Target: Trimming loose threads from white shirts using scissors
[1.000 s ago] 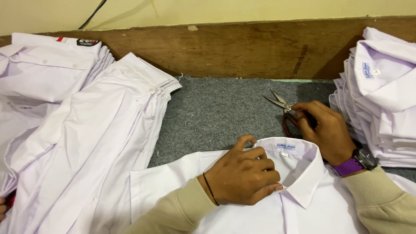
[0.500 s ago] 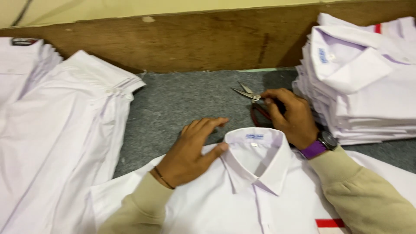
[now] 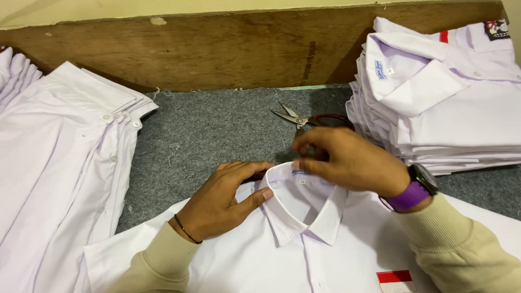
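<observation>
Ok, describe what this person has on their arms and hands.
Both arms wear long beige knitted sleeves with ribbed cuffs. The left hand is bare, with a thin dark band round its wrist. The right hand is bare too, and its wrist carries a dark-faced watch on a purple strap. No gloves or rings show.

Even, bright light from above washes the white shirts (image 3: pixel 467 103) near glare; soft shadows pool along the wooden board (image 3: pixel 228 54) and beneath the right hand (image 3: pixel 353 163), whose fingertips blur with motion. Focus elsewhere holds sharp.

Bare grey felt (image 3: pixel 206 130) between shirt stacks (image 3: pixel 445 108), scissors (image 3: pixel 304 118) lying mid-gap, wooden backboard (image 3: pixel 217 54) behind
</observation>
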